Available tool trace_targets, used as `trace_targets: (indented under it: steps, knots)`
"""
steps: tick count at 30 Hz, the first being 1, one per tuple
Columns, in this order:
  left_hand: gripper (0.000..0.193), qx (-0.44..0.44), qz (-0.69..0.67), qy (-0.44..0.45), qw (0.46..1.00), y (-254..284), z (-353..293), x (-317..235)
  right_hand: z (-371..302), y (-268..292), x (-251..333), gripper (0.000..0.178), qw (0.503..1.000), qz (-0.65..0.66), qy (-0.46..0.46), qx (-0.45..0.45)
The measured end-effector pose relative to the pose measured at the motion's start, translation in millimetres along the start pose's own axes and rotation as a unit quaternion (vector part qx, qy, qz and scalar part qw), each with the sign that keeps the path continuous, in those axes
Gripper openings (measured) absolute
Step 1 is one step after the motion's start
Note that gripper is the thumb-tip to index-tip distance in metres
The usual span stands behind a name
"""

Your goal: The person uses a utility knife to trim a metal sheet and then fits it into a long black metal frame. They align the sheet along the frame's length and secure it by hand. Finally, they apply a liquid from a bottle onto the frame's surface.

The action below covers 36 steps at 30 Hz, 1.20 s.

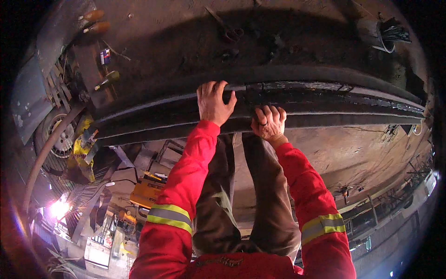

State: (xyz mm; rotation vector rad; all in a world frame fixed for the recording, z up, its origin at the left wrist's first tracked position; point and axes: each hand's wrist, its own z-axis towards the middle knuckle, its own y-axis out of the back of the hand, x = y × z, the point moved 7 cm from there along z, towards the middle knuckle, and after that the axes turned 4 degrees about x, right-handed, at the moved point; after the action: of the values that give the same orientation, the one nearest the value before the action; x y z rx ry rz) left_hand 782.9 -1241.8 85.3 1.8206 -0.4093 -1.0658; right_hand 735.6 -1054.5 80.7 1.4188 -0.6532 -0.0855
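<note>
A long dark steel beam [320,99] with raised lengthwise edges stretches from left to right in front of my legs. My left hand [214,104] is closed over its far edge, fingers bent across the rim and thumb apart on the right. Closer to me, my right hand [269,124] grips the near edge, its fingers curled over the top. The fingertips of the left hand are partly hidden behind the far edge. Both arms reach forward in red sleeves with reflective bands.
Bottles [97,27] lie at the far left. Beside the beam's left end are a wheel [62,135] and yellow plastic sheeting [82,142]. A yellow machine [145,193] stands at lower left, near a glaring light [59,209]. A bucket of rods [371,33] sits far right.
</note>
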Motion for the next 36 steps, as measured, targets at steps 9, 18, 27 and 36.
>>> trace_targets:
  steps: [9,18,27,36]
  knots:
    - [0.03,-0.072,-0.012,-0.028,0.997,9,-31,-10,-46,-28,0,0.053,0.99,-0.082,0.077,-0.084]
    - [0.028,-0.059,-0.017,0.004,0.998,5,-68,-15,-81,-42,2,0.05,0.993,-0.071,0.098,0.0]
    - [0.032,-0.019,-0.049,0.003,0.999,-8,-121,-14,-110,-63,-7,0.053,0.984,0.009,0.054,0.17]
    - [0.022,0.053,-0.106,0.036,0.992,5,-103,-13,-29,20,9,0.03,0.952,0.265,-0.036,0.151]
